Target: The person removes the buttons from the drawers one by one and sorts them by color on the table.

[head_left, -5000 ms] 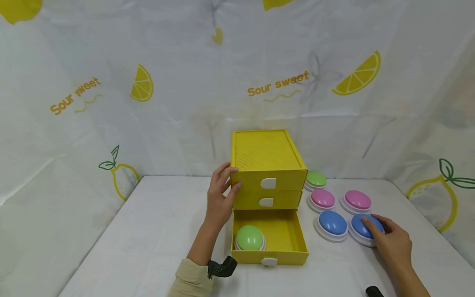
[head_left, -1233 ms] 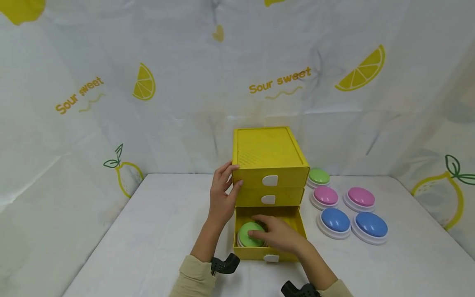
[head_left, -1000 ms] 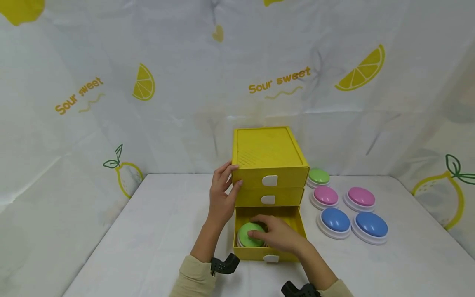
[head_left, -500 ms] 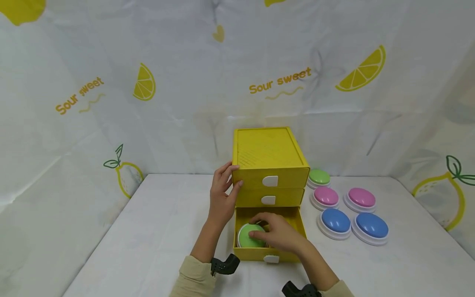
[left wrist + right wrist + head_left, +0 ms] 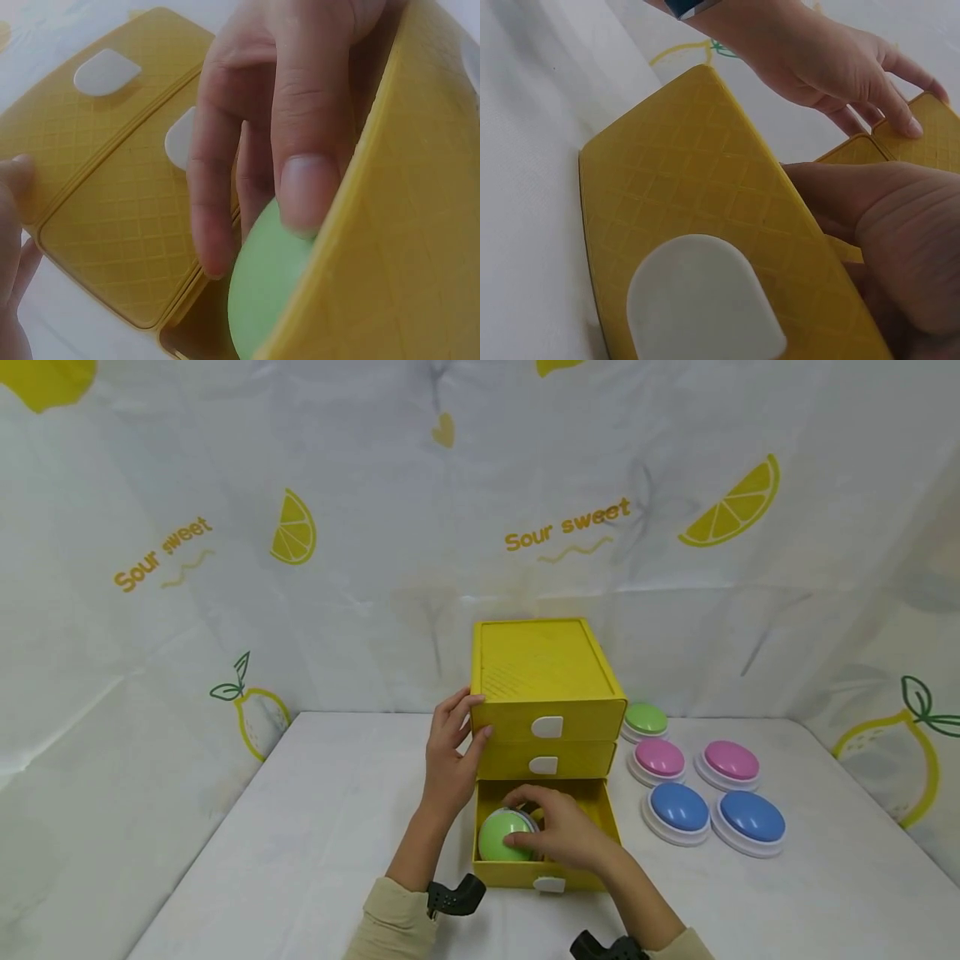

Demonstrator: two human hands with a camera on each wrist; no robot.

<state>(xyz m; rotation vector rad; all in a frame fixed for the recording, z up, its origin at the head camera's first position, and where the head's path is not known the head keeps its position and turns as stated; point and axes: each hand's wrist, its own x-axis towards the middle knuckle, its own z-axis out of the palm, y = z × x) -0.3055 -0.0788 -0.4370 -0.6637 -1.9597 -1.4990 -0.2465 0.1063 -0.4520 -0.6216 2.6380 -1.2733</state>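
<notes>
A yellow drawer cabinet (image 5: 543,660) stands mid-table with its bottom drawer (image 5: 506,875) pulled out. My left hand (image 5: 450,768) holds the cabinet's left front corner, thumb on the front and fingers along the side. Inside the drawer, at its left, a green dome button (image 5: 498,839) with a white base leans over, its dome turned towards the front. My right hand (image 5: 566,835) reaches in and grips this button, thumb on the dome; the fingers at its far side are partly hidden. In the left wrist view, the right thumb (image 5: 307,187) presses the green dome near the drawer's front wall.
To the cabinet's right stand two blue buttons (image 5: 678,807), two pink buttons (image 5: 731,760) and another green button (image 5: 645,718). White tabs (image 5: 547,727) mark the drawer fronts. A lemon-print sheet (image 5: 375,527) hangs behind the white table (image 5: 337,827).
My right hand has moved from the right-hand blue button into the drawer and taken hold of the green button. The button has tipped over in the last second. My left hand stays put.
</notes>
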